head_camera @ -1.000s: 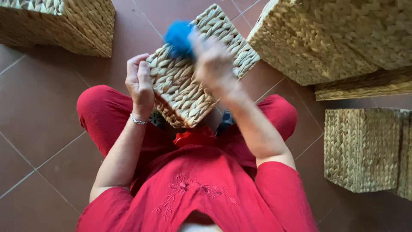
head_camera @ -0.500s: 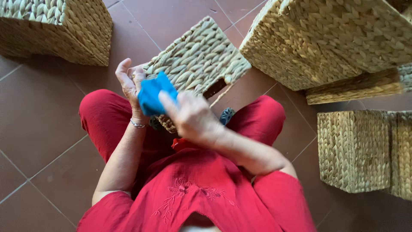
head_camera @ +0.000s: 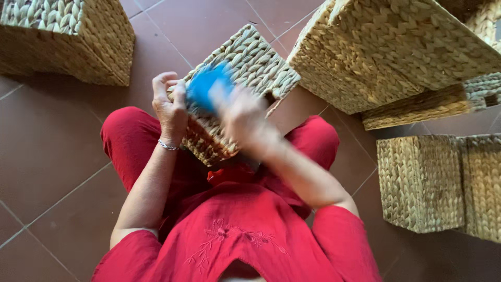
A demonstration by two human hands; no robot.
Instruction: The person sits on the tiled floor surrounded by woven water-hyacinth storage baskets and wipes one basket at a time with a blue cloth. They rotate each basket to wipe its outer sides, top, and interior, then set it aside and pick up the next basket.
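Note:
A woven straw basket point(head_camera: 250, 62) rests bottom-up on my lap, over my red trousers. My left hand point(head_camera: 169, 107) grips its near left edge and steadies it. My right hand point(head_camera: 242, 117) is blurred with motion and holds a blue cloth or brush point(head_camera: 206, 86) against the basket's woven surface near the left side. What exactly the blue thing is cannot be made out through the blur.
Another woven basket point(head_camera: 78, 42) stands on the red tile floor at the upper left. A large basket point(head_camera: 391, 47) tilts at the upper right over flatter woven pieces point(head_camera: 417, 107). Two more baskets point(head_camera: 422, 180) stand at the right.
My right hand has swept the blue thing across the basket: from its far top, down toward my left hand, then a little back up. The left hand has kept its grip.

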